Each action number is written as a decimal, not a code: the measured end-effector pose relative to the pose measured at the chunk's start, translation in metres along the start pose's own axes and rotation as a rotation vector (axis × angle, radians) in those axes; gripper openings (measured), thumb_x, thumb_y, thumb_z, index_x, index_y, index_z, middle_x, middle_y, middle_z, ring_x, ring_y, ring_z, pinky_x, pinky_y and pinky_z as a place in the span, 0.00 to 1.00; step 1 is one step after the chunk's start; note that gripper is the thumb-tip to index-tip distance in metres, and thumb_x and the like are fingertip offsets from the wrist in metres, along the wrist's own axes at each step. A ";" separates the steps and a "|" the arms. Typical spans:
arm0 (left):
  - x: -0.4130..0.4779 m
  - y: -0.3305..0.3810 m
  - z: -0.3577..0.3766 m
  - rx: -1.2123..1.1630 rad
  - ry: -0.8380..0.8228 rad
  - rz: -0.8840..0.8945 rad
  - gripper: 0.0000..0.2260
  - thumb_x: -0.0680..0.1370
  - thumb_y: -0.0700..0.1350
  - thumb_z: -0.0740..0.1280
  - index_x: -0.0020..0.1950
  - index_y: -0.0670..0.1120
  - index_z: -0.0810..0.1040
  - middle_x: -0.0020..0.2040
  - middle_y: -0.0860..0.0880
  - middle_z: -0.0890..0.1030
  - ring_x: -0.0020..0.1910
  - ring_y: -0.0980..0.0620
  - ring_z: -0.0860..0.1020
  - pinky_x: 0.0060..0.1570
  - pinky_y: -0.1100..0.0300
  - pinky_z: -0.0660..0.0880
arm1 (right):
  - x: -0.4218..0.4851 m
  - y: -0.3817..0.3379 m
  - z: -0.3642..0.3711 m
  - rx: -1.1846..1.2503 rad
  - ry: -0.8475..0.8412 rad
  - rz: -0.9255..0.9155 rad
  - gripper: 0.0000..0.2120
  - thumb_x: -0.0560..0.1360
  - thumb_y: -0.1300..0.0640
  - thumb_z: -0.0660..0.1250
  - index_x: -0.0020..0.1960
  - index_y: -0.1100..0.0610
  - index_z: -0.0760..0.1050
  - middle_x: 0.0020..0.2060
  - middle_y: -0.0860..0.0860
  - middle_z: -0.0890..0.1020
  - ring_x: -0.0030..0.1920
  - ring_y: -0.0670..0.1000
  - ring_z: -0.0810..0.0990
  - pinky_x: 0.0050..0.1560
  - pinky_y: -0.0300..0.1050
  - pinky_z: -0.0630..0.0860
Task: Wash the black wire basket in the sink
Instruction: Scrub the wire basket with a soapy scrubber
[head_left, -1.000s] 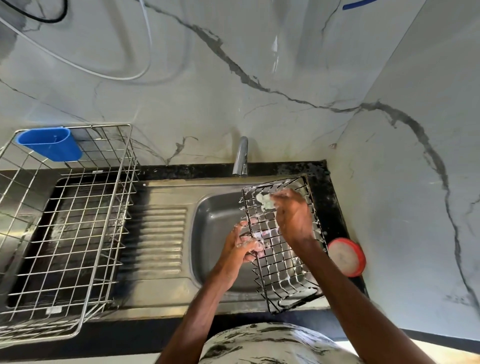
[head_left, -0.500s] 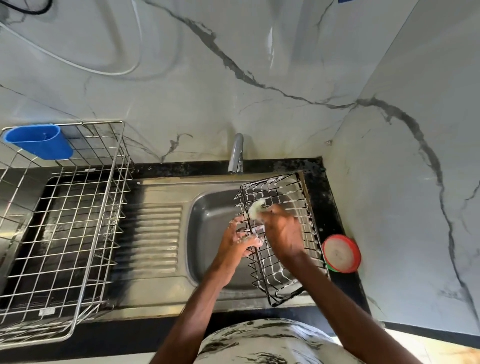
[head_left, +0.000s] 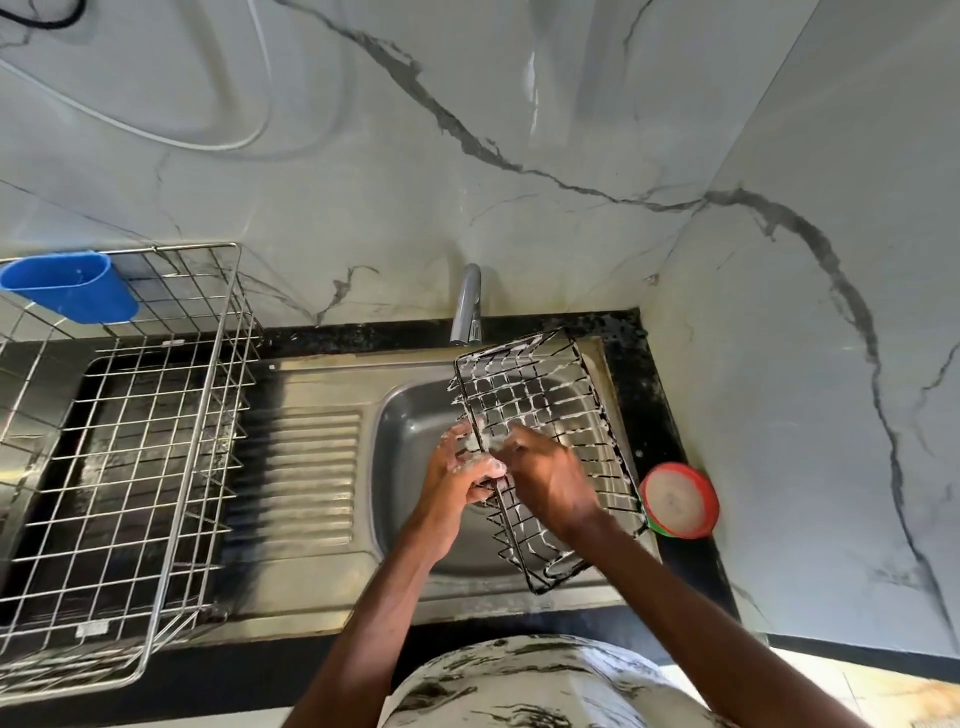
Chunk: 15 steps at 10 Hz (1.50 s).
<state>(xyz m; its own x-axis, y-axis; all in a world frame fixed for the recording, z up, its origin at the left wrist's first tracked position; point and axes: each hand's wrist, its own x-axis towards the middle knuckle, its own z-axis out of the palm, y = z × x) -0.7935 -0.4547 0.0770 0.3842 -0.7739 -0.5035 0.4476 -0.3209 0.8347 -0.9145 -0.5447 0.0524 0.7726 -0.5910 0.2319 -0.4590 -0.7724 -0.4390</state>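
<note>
**Soaping well under way, rinse still to come**

We are in the scrubbing stage. The basket (head_left: 535, 384) lies tilted over the right half of the sink (head_left: 410, 415), its near corner propped on the front rim and its far end raised toward the tap (head_left: 466, 301). White foam clings to the wires of that far end, so we judge that part already soaped. The near wires look darker and barer, and we take them as the part still to be scrubbed.

Our left hand (head_left: 452, 478) is wrapped round the basket's left edge, fingers curled over the wire and coated in suds, steadying it. Our right hand (head_left: 550, 478) lies on the mesh just beside it, fingers bent down onto a pale lump that we take for a sponge (head_left: 485, 442), though the foam hides its outline and we cannot be sure.

No water shows at the tap, so we reckon that rinsing has not begun. What remains, as we judge it: finish the near end and the underside, rinse off all the foam, then set the basket to drain. The rack (head_left: 156, 415) on the left would serve for that. The soap tub (head_left: 678, 500) sits just right of the sink.
</note>
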 end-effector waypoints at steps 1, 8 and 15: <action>-0.004 0.002 -0.002 -0.008 0.019 0.023 0.24 0.66 0.45 0.69 0.62 0.56 0.73 0.54 0.52 0.79 0.48 0.52 0.80 0.56 0.47 0.72 | -0.001 0.030 -0.014 -0.123 0.049 0.226 0.19 0.79 0.68 0.55 0.55 0.58 0.83 0.51 0.54 0.80 0.45 0.56 0.80 0.43 0.52 0.80; 0.005 0.008 -0.009 -0.003 0.053 0.047 0.22 0.75 0.37 0.72 0.62 0.59 0.72 0.61 0.45 0.75 0.58 0.43 0.79 0.61 0.43 0.73 | -0.005 0.007 -0.022 0.095 -0.095 0.231 0.11 0.81 0.65 0.65 0.48 0.56 0.85 0.48 0.55 0.85 0.37 0.43 0.81 0.33 0.37 0.79; 0.004 0.028 0.000 0.041 0.007 0.095 0.27 0.67 0.42 0.72 0.64 0.59 0.71 0.66 0.34 0.76 0.63 0.35 0.79 0.63 0.38 0.76 | -0.019 -0.012 -0.021 0.089 -0.323 0.183 0.06 0.80 0.60 0.69 0.51 0.54 0.85 0.51 0.51 0.85 0.40 0.44 0.83 0.36 0.34 0.79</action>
<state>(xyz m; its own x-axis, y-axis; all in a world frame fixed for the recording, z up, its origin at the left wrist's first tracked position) -0.7796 -0.4666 0.0986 0.4288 -0.7980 -0.4234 0.3755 -0.2688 0.8870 -0.9327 -0.5295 0.0717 0.7864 -0.6023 -0.1368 -0.5732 -0.6291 -0.5251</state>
